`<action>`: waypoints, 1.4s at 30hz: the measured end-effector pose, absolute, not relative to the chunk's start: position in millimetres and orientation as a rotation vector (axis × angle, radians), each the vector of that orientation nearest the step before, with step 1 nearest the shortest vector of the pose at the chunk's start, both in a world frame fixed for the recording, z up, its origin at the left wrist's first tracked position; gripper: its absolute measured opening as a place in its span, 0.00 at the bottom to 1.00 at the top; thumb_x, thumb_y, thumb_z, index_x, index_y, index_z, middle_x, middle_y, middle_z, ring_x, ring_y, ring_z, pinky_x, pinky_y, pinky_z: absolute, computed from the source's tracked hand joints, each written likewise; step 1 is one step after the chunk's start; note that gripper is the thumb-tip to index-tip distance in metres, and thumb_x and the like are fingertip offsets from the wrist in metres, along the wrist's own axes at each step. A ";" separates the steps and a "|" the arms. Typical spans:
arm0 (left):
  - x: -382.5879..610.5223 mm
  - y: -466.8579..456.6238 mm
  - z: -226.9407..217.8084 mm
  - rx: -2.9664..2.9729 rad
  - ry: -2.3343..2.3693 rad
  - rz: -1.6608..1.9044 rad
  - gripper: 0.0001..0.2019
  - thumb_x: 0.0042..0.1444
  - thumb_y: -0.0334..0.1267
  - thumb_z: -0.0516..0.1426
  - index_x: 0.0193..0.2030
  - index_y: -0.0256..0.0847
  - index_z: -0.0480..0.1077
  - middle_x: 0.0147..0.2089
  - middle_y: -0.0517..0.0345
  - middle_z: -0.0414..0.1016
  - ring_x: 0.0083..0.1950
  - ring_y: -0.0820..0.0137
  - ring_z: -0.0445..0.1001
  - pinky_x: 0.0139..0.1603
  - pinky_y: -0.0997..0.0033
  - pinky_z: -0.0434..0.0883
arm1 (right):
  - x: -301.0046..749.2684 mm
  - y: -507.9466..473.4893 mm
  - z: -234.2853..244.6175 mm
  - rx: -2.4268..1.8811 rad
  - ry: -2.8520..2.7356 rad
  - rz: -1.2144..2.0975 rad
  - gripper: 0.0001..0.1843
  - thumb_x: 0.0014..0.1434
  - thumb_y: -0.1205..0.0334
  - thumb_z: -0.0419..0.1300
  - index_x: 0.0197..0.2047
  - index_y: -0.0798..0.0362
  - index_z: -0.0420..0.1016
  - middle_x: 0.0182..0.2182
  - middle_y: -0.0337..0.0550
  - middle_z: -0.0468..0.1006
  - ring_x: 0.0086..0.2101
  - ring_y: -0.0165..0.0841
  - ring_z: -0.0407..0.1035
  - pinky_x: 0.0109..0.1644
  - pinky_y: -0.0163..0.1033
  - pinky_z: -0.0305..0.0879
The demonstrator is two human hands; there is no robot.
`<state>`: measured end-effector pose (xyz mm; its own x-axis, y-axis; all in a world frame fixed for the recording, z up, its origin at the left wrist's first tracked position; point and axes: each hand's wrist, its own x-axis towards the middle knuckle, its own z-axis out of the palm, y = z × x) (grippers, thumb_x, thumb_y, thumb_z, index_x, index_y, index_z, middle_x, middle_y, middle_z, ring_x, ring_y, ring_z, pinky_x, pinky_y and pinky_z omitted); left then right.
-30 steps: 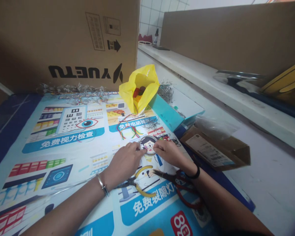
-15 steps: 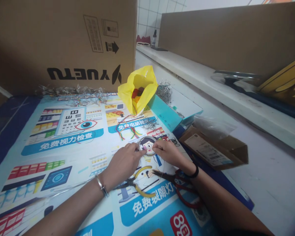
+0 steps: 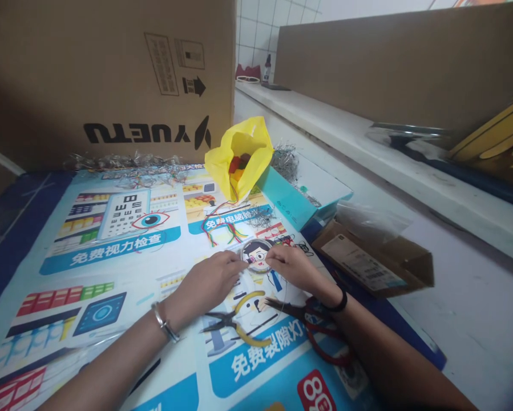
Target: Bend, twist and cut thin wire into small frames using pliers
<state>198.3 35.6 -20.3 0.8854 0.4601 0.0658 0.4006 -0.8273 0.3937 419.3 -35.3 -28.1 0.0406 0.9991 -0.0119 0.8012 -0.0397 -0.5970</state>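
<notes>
My left hand [image 3: 207, 281] and my right hand [image 3: 293, 267] meet over a printed poster [image 3: 110, 251] that covers the table. Their fingertips are pinched together on something tiny that I cannot make out, above a cartoon face printed on the poster. Yellow-handled pliers [image 3: 234, 325] lie just below my left hand. Red-handled scissors [image 3: 311, 322] lie under my right wrist. A bundle of coloured threads [image 3: 222, 228] lies a little beyond the hands.
A yellow bag [image 3: 239, 154] with coloured pieces stands behind the threads, beside a teal box [image 3: 299, 197]. A large cardboard carton [image 3: 106, 74] closes the back. Tangled wire bits [image 3: 123, 165] lie along it. A flat cardboard box [image 3: 376, 262] sits at the right.
My left forearm has swung a little to the left and the pliers show more fully. Both hands stay pinched at the same spot.
</notes>
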 end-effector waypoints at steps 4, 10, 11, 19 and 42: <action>196.6 39.0 -18.6 2.651 0.672 0.208 0.15 0.63 0.34 0.47 0.53 0.47 0.67 0.50 0.55 0.69 0.49 0.66 0.69 0.48 0.65 0.70 | 416.6 -35.7 -24.4 -1.904 -1.804 0.633 0.08 0.56 0.65 0.52 0.29 0.53 0.70 0.25 0.38 0.73 0.27 0.29 0.66 0.30 0.32 0.54; 197.7 38.5 -15.8 2.646 0.690 0.189 0.15 0.63 0.34 0.47 0.52 0.47 0.68 0.50 0.55 0.69 0.49 0.66 0.69 0.48 0.65 0.70 | 414.8 -38.0 -18.6 -1.932 -1.790 0.639 0.07 0.57 0.65 0.53 0.30 0.53 0.71 0.25 0.39 0.74 0.28 0.30 0.66 0.30 0.33 0.55; 197.6 38.3 -15.5 2.649 0.698 0.186 0.14 0.63 0.34 0.47 0.52 0.47 0.68 0.50 0.55 0.69 0.49 0.66 0.69 0.48 0.65 0.70 | 414.9 -38.4 -18.0 -1.929 -1.786 0.639 0.07 0.56 0.65 0.53 0.30 0.53 0.71 0.25 0.39 0.74 0.27 0.30 0.66 0.30 0.32 0.54; 198.7 38.4 -12.3 2.647 0.725 0.161 0.14 0.63 0.35 0.47 0.51 0.46 0.69 0.49 0.55 0.70 0.49 0.65 0.69 0.47 0.64 0.70 | 415.1 -37.2 -24.6 -1.921 -1.788 0.612 0.07 0.56 0.65 0.53 0.29 0.52 0.70 0.24 0.37 0.73 0.26 0.28 0.64 0.28 0.32 0.52; 215.3 27.2 4.8 2.293 0.741 0.710 0.04 0.58 0.34 0.55 0.37 0.41 0.71 0.35 0.59 0.74 0.37 0.72 0.71 0.38 0.72 0.68 | 406.6 -41.6 -7.2 -1.300 -1.125 1.414 0.14 0.53 0.52 0.60 0.31 0.55 0.67 0.15 0.27 0.58 0.17 0.22 0.50 0.21 0.30 0.45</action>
